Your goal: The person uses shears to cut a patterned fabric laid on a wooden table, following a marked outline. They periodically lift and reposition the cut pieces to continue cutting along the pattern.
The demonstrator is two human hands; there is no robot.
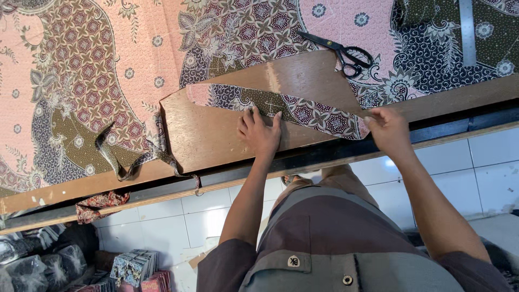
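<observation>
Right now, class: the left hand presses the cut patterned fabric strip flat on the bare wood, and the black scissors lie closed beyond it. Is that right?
Not quite. The head view shows the black scissors lying open, blades apart. The left hand does press the fabric strip on the wood.

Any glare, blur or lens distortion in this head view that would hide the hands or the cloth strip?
Head view: even, soft light and sharp focus; the left hand and right hand on the patterned strip are crisp. A faint sheen streaks the brown board, hiding nothing. The table edge runs tilted across the frame; no clear lens bending. The scissors cast almost no shadow.
</observation>
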